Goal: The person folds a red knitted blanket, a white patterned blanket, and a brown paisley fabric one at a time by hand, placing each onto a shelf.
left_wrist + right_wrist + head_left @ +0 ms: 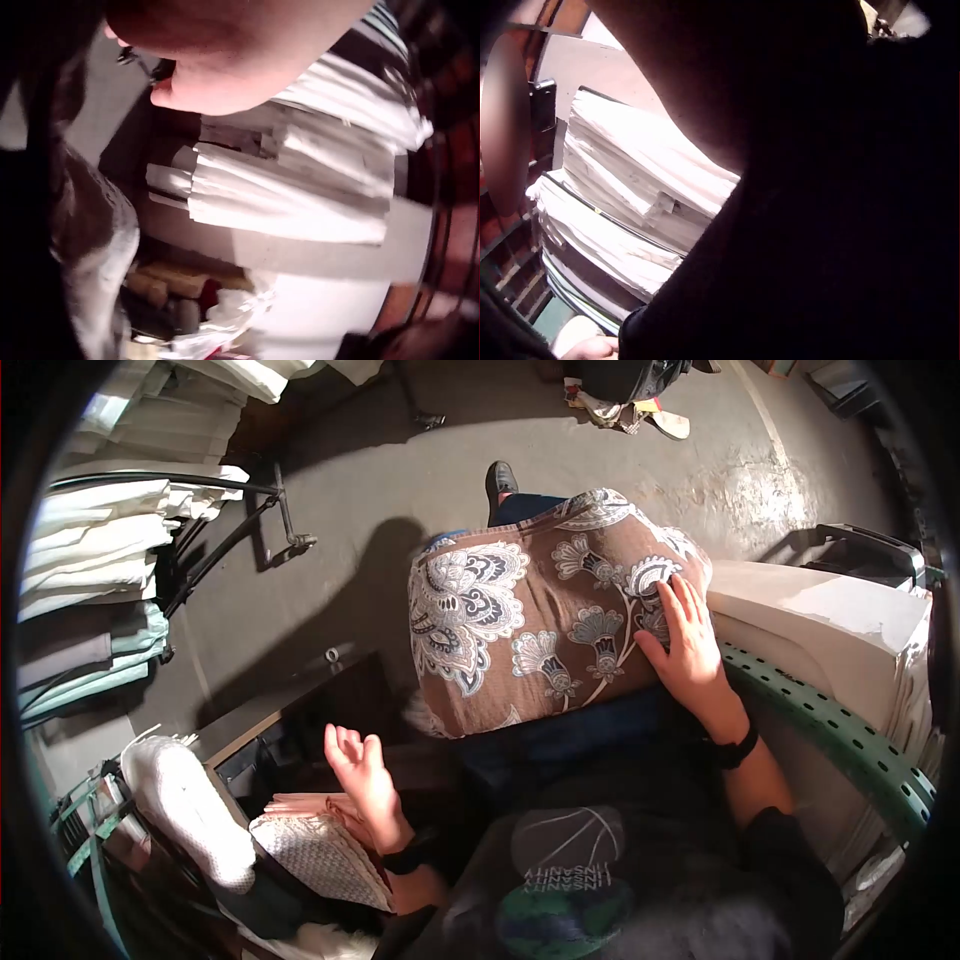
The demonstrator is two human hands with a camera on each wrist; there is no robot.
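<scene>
A brown cloth with large white and grey flower patterns (560, 620) lies bunched across the person's lap in the head view. On its right side rests the right hand (690, 655), fingers straight and thumb spread. The left hand (365, 780) is raised to the left of the cloth, apart from it, its fingers loosely bent and nothing in them. Close below that hand are folded cream cloths (315, 850). In the left wrist view the left hand (225, 52) shows from its side. A dark shape covers much of the right wrist view.
Stacks of folded white cloths (95, 560) sit on a dark metal rack (215, 555) at left. A white knobbly roll (185, 810) stands at lower left. A green perforated metal bar (830, 720) curves along the right beside a large white block (815, 610). Bags (630, 385) lie farther off.
</scene>
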